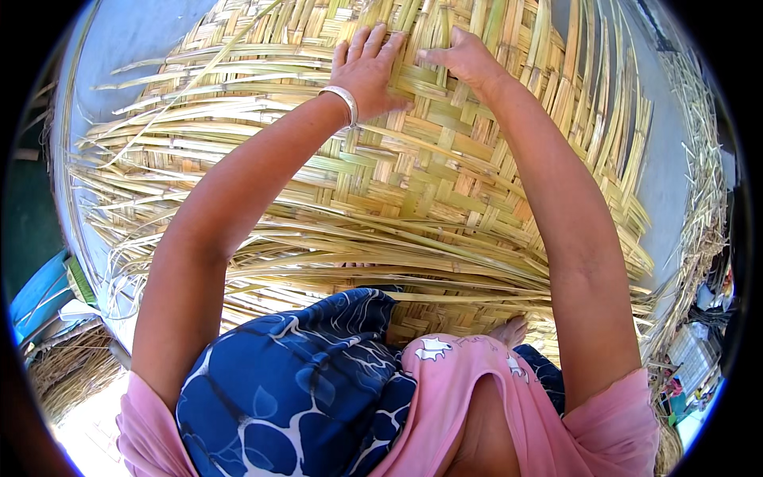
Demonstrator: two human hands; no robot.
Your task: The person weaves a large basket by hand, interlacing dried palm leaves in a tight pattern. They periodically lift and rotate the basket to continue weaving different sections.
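A large mat of woven bamboo strips (381,175), yellow-green and tan, is spread out in front of me. My left hand (369,70), with a pale bangle (344,103) at the wrist, lies flat on the weave with its fingers spread. Just right of it, my right hand (470,62) touches the mat near upright greenish strips (429,36). Its thumb and a finger stand apart; the remaining fingers are hidden. Neither hand visibly grips a strip. Loose strip ends (171,131) stick out along the left side.
A bunch of loose long strips (381,250) lies across the mat close to my body. My bare foot (510,330) rests at the near part. Grey floor (119,48) borders the mat. Dry straw-like scraps (703,159) line the right edge; a blue object (40,294) is at left.
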